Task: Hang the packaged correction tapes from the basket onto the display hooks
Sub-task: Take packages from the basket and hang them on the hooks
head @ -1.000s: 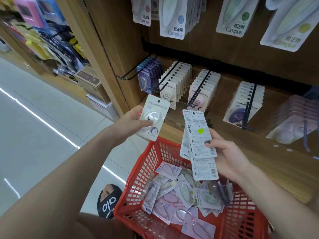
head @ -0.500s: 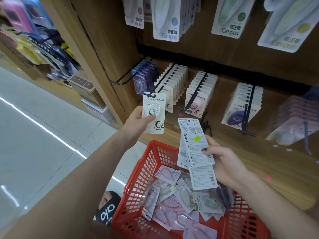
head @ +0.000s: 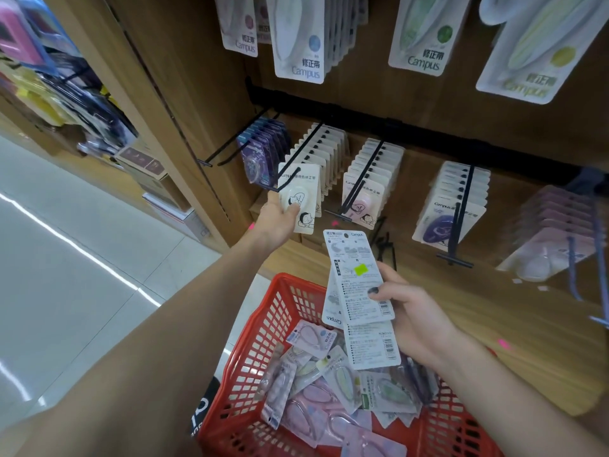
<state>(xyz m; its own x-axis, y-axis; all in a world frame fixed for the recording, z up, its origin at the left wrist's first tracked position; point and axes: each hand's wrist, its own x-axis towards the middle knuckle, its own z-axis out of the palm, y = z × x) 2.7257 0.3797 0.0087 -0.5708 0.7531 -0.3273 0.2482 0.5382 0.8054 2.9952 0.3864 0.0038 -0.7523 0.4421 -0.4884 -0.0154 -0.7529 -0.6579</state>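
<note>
My left hand [head: 276, 219] grips a white packaged correction tape [head: 301, 192] by its lower part. The top of that pack sits at the tip of a black display hook [head: 301, 151] that carries a row of the same white packs. My right hand [head: 415, 311] holds a fanned stack of correction tape packs [head: 359, 291], backs toward me, one with a green sticker, above the basket. The red plastic basket [head: 263, 328] below holds several loose packs in pink, purple and green [head: 329, 390].
Wooden display wall with more hooks: purple packs [head: 260, 156] at left, pink-printed packs [head: 365, 183], blue-purple packs [head: 451, 206], pink packs [head: 557, 235] at right. Larger Campus packs [head: 303, 37] hang above. A wooden ledge [head: 494, 324] runs beneath. Tiled aisle floor [head: 66, 275] lies left.
My left hand has carried the white pack up and away from the basket to the tip of the hook with the white packs. My right hand has stayed above the basket with its stack.
</note>
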